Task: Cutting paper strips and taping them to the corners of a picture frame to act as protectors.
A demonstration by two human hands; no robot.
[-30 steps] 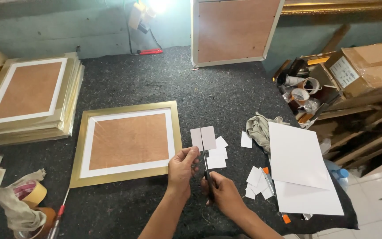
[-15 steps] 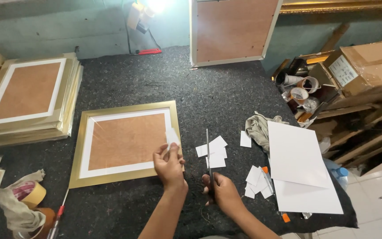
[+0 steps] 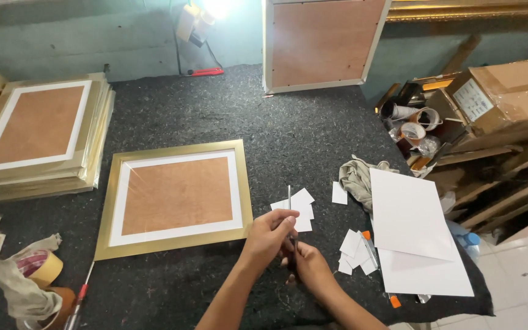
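Pinching thin scissors (image 3: 289,211), both hands' fingers (image 3: 279,221) work just right of the gold frame's (image 3: 175,200) edge.

gold frame (image 3: 175,200) lying left of the hands, frame stack (image 3: 38,137) sitting far left, white sheets (image 3: 414,235) resting right, tape roll (image 3: 47,267) lying lower left

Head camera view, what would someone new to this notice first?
Likely the gold picture frame lying face down with its brown backing showing, left of centre on the dark felt table. Just right of it, the left hand and right hand meet over a thin metal blade that points away from the person, beside small white card pieces. Further right lie large white sheets, and a stack of frames sits at far left.
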